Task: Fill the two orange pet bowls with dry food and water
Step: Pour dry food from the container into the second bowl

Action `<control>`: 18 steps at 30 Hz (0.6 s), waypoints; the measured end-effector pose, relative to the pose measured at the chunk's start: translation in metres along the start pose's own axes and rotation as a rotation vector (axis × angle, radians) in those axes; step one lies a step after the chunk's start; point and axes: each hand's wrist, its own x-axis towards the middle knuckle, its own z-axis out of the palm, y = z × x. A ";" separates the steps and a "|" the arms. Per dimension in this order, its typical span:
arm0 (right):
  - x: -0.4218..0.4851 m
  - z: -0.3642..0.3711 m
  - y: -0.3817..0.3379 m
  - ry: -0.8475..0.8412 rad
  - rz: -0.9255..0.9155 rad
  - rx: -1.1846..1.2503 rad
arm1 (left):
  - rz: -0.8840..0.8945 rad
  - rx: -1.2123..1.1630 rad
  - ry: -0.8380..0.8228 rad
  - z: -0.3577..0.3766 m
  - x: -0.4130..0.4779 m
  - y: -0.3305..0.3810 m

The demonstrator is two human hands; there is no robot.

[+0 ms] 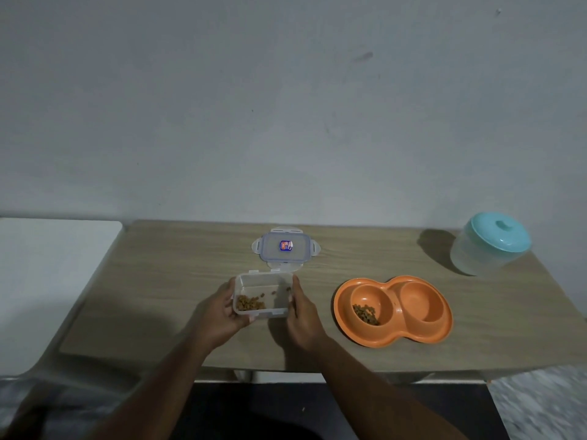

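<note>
An orange double pet bowl [343,308] lies on the wooden table [165,281], right of centre. Its left well holds a small pile of brown kibble [367,314]; its right well [421,301] looks dry and bare. A clear plastic food container [263,287] with some kibble left in it sits left of the bowl. My left hand [222,312] grips its left side and my right hand [303,312] holds its right side. The container's lid [286,247] lies flat just behind it.
A translucent round jar with a teal lid [492,242] stands at the table's back right corner. A white surface [47,281] adjoins the table on the left. A plain wall runs behind. The table's front edge is near my forearms.
</note>
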 end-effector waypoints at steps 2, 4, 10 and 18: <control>-0.001 0.000 -0.004 0.016 -0.002 -0.009 | 0.007 0.034 -0.010 -0.003 -0.002 0.004; -0.001 -0.004 -0.006 0.072 -0.028 0.013 | 0.016 0.132 0.018 -0.007 -0.003 0.013; 0.000 -0.037 -0.016 0.190 -0.046 -0.022 | -0.001 0.174 0.098 -0.004 0.025 0.036; -0.018 -0.122 -0.002 0.312 -0.006 -0.030 | 0.134 -0.055 -0.100 0.110 0.044 0.133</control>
